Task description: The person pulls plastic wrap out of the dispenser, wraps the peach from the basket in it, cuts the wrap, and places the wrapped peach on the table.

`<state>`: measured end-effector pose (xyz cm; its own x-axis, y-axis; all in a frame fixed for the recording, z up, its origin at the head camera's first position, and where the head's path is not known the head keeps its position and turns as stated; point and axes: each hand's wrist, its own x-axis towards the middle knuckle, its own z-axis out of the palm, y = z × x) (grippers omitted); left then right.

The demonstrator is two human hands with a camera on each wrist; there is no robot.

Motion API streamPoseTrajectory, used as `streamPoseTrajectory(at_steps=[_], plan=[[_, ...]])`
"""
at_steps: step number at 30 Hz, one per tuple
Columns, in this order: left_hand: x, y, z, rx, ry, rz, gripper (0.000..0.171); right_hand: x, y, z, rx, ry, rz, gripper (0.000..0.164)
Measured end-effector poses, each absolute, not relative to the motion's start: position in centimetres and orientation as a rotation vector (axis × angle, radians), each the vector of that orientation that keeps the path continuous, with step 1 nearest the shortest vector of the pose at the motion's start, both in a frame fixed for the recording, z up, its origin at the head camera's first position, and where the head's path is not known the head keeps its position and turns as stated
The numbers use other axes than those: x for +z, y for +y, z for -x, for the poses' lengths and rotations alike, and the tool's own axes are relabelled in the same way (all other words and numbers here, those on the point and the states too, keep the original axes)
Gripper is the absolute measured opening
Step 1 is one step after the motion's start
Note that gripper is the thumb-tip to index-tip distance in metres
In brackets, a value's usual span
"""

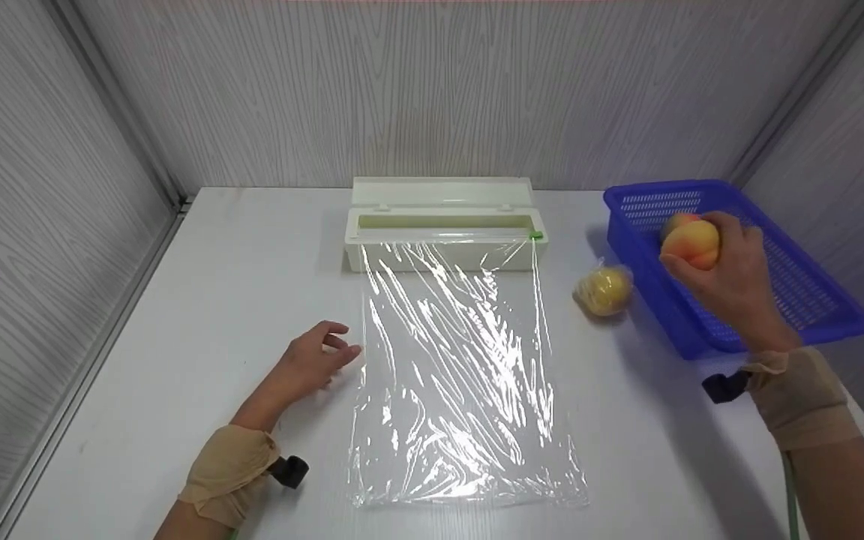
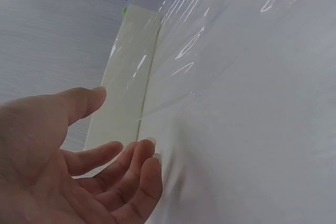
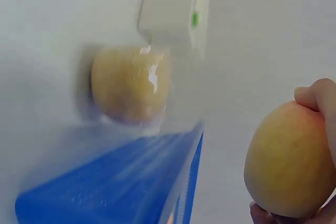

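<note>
My right hand (image 1: 739, 274) grips a yellow-and-red peach (image 1: 691, 244) above the blue basket (image 1: 649, 289); the right wrist view shows the same peach (image 3: 291, 161) between thumb and fingers. Partly hidden behind it, another fruit (image 1: 678, 222) lies in the basket. My left hand (image 1: 316, 360) hovers by the left edge of a sheet of clear plastic wrap (image 1: 447, 375), fingers loosely bent and holding nothing. That sheet runs forward over the table from a white wrap dispenser box (image 1: 447, 256), whose lid stands raised. Left of the basket sits a yellow fruit wrapped in film (image 1: 604, 291).
A green slider (image 1: 536, 235) sits at the right end of the dispenser's front edge. The white table (image 1: 252, 262) is bounded by grey wood-grain panels (image 1: 439, 90) at the back and both sides.
</note>
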<state>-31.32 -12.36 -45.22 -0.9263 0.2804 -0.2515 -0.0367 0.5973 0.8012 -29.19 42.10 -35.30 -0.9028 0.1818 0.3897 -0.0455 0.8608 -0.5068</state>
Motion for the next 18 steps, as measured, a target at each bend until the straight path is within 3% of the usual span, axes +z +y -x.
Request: streamPoseTrajectory(at_steps=[11, 18], plan=[[-44.0, -10.9, 31.0, 1.360, 2.623, -0.269, 0.050, -35.2, 36.0, 28.0, 0.900, -2.591, -0.186, 0.057], [-42.1, -7.8, 29.6, 1.475, 2.672, -0.591, 0.051, -35.7, 31.6, 27.5, 0.931, -2.561, -0.398, 0.055]])
